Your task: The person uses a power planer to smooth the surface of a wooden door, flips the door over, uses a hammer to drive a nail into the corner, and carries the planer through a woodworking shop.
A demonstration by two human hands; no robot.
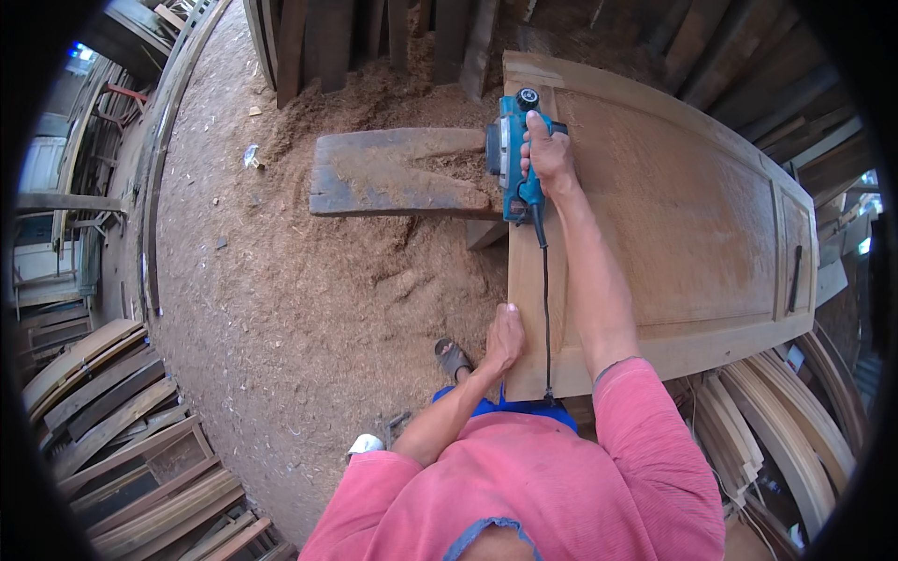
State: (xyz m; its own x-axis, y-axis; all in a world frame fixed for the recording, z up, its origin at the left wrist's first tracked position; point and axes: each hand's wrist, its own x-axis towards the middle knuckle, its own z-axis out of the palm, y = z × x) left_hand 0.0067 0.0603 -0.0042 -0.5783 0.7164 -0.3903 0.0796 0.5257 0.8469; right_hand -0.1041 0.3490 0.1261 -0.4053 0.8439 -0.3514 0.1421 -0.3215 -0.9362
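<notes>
A large wooden panelled door (683, 215) lies flat in front of me. My right hand (547, 154) is stretched out and grips a blue electric planer (512, 150), which sits on the door's left edge, far end. A black cord (545, 299) runs from the planer back toward me. My left hand (505, 338) rests on the near left edge of the door, fingers curled over it.
A worn wooden bench (393, 173) stands left of the door, dusted with shavings. Sawdust covers the ground (309, 299). Stacked frames and planks (122, 430) lie at lower left, curved wood pieces (795, 421) at lower right. My sandalled foot (453, 358) is below the door's edge.
</notes>
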